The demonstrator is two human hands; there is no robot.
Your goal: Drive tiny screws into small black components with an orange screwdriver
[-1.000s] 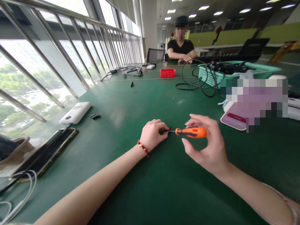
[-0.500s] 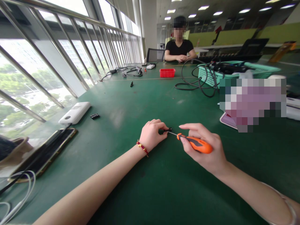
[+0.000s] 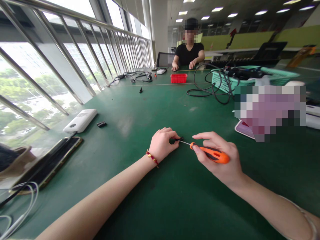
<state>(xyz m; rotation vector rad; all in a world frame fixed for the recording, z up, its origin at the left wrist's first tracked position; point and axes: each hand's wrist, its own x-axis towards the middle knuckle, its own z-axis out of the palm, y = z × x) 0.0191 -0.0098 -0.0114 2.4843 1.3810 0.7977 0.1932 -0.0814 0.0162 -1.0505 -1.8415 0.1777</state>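
My left hand (image 3: 162,144), with a red bead bracelet at the wrist, is closed in a pinch on a small black part (image 3: 180,139) pressed against the green table (image 3: 140,116). My right hand (image 3: 220,160) grips an orange-handled screwdriver (image 3: 211,155). Its thin metal shaft points left and its tip meets the black part. Both hands rest low over the table, close together near the middle of the view.
A white power bank (image 3: 80,120) and a small black piece (image 3: 101,124) lie to the left, a dark phone (image 3: 53,160) nearer. A red bin (image 3: 178,78), a teal basket (image 3: 240,78) with black cables, and a seated person (image 3: 188,50) are at the far end.
My right hand has re-gripped the screwdriver: the handle swung from level down into my palm, and the shaft now angles up-left onto the black part. The far person's hands moved apart.
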